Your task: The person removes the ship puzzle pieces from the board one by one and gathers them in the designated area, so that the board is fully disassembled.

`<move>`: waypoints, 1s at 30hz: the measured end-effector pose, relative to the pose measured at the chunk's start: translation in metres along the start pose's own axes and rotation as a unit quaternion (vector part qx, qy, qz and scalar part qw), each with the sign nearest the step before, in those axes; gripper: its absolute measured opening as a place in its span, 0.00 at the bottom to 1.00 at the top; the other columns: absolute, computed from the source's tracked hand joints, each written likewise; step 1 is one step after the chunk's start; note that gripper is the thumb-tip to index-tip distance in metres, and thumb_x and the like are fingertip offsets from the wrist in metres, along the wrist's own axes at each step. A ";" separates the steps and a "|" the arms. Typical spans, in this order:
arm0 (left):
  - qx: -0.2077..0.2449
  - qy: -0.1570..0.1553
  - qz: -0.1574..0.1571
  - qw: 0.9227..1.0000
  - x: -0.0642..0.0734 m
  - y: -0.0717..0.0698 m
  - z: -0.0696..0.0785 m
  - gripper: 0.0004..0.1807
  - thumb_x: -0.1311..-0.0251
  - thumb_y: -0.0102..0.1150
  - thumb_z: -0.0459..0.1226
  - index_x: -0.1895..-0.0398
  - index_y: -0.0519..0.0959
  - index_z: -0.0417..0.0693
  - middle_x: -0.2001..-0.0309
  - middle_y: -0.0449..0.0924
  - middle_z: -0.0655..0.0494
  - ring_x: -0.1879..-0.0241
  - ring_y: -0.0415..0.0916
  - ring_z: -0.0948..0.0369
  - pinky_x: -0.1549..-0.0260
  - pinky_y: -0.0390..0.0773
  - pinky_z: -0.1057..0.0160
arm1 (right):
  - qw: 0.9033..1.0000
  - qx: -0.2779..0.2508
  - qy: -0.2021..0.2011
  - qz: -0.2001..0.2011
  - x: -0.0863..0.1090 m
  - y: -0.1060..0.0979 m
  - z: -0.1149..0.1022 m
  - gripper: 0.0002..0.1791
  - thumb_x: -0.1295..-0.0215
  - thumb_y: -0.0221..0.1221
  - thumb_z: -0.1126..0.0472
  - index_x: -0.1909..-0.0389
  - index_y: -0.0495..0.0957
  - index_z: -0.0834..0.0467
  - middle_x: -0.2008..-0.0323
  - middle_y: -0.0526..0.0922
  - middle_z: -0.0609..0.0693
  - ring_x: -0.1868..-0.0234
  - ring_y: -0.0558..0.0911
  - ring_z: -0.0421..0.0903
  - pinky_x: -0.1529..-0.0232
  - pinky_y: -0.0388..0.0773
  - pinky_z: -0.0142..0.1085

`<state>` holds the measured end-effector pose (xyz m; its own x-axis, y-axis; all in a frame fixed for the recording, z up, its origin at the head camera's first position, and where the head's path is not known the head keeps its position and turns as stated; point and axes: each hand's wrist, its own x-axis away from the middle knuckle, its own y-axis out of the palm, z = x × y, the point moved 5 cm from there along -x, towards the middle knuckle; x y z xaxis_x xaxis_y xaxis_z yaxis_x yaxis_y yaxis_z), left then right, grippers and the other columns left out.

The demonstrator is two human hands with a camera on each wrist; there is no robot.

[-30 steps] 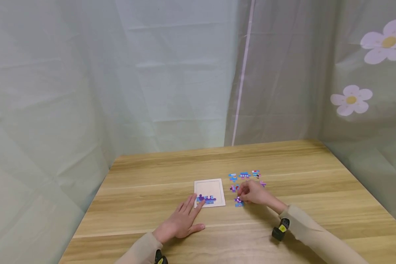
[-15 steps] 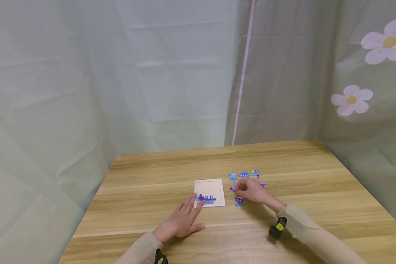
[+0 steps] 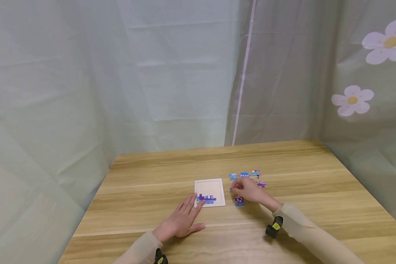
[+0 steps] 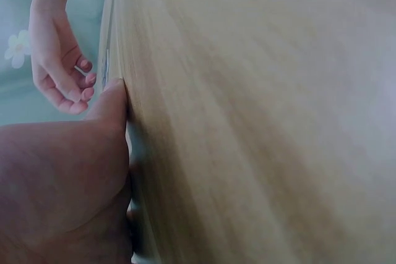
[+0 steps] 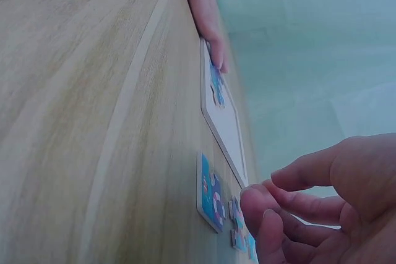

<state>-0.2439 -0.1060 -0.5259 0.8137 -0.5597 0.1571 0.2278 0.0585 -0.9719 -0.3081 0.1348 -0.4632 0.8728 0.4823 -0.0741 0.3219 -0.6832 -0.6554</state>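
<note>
My left hand point(image 3: 182, 220) lies flat with spread fingers, its fingertips resting on the lower left of a white-bordered puzzle tray point(image 3: 209, 186). Joined purple and blue jigsaw pieces point(image 3: 207, 199) fill the tray's lower left, partly under those fingers. Right of the tray, my right hand point(image 3: 249, 190) hovers low with loosely bent fingers, its fingertips over a jigsaw piece point(image 5: 237, 224) that the hand mostly hides in the head view. Between thumb and fingers no piece shows in either wrist view. Just nearer to me lies a purple and blue piece point(image 3: 239, 201).
Several loose pieces, among them a blue one point(image 3: 245, 174), lie beyond the right hand. A purple piece point(image 3: 261, 184) sits to that hand's far right. The wooden table point(image 3: 145, 176) ends at hanging curtains point(image 3: 175, 91) behind and at both sides.
My right hand has shifted left, from above the purple and blue piece to the piece beyond it, closer to the tray. The left hand stays put.
</note>
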 end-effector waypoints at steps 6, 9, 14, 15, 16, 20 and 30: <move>0.003 0.006 0.002 1.000 0.003 -0.004 0.003 0.45 0.35 0.34 0.68 0.22 0.44 0.55 0.22 0.36 0.40 0.23 0.40 0.45 0.29 0.53 0.41 | 1.000 0.019 0.002 0.007 -0.005 0.003 0.000 0.04 0.38 0.58 0.69 0.66 0.80 0.65 0.72 0.85 0.54 0.76 0.82 0.41 0.73 0.77 0.28; 0.014 0.014 0.001 1.000 0.006 -0.010 0.008 0.45 0.34 0.32 0.67 0.22 0.44 0.53 0.23 0.37 0.38 0.24 0.41 0.42 0.31 0.53 0.38 | 1.000 0.011 0.002 0.003 -0.006 0.005 -0.003 0.05 0.37 0.58 0.67 0.64 0.80 0.64 0.73 0.85 0.54 0.76 0.82 0.42 0.74 0.76 0.28; 0.036 0.026 -0.003 0.999 0.012 -0.022 0.015 0.44 0.33 0.36 0.64 0.23 0.45 0.49 0.24 0.37 0.35 0.25 0.42 0.40 0.32 0.52 0.36 | 1.000 0.001 -0.001 -0.005 -0.007 0.009 -0.009 0.06 0.37 0.57 0.67 0.63 0.80 0.64 0.72 0.85 0.56 0.75 0.82 0.45 0.74 0.75 0.28; 0.040 0.025 -0.004 0.999 0.012 -0.024 0.016 0.44 0.33 0.37 0.64 0.23 0.45 0.49 0.24 0.38 0.35 0.25 0.42 0.40 0.32 0.53 0.36 | 1.000 0.002 -0.003 -0.005 -0.008 0.009 -0.009 0.06 0.37 0.57 0.67 0.63 0.80 0.64 0.71 0.85 0.55 0.75 0.82 0.45 0.74 0.75 0.28; 0.042 0.024 -0.005 0.999 0.013 -0.025 0.017 0.44 0.33 0.38 0.64 0.23 0.45 0.49 0.24 0.38 0.35 0.25 0.41 0.41 0.31 0.53 0.37 | 1.000 -0.001 -0.006 -0.009 -0.008 0.011 -0.010 0.05 0.37 0.57 0.67 0.63 0.80 0.64 0.71 0.85 0.56 0.75 0.82 0.45 0.74 0.75 0.28; 0.026 0.022 -0.002 0.999 0.010 -0.017 0.012 0.45 0.34 0.32 0.67 0.22 0.43 0.51 0.23 0.36 0.36 0.24 0.41 0.41 0.31 0.53 0.37 | 1.000 0.003 -0.012 -0.021 -0.012 0.017 -0.010 0.04 0.38 0.58 0.68 0.64 0.79 0.63 0.71 0.84 0.54 0.74 0.80 0.40 0.74 0.75 0.27; 0.005 -0.001 0.000 1.000 0.001 -0.002 0.002 0.45 0.35 0.37 0.67 0.22 0.46 0.53 0.22 0.37 0.40 0.23 0.40 0.45 0.29 0.52 0.42 | 0.999 0.027 -0.023 -0.041 -0.020 0.031 -0.012 0.05 0.42 0.63 0.69 0.65 0.79 0.61 0.72 0.83 0.48 0.72 0.78 0.35 0.71 0.75 0.26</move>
<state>-0.2427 -0.1053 -0.5237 0.8144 -0.5587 0.1566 0.2329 0.0675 -0.9702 -0.3107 0.0976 -0.4729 0.8263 0.5609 -0.0516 0.3708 -0.6105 -0.6999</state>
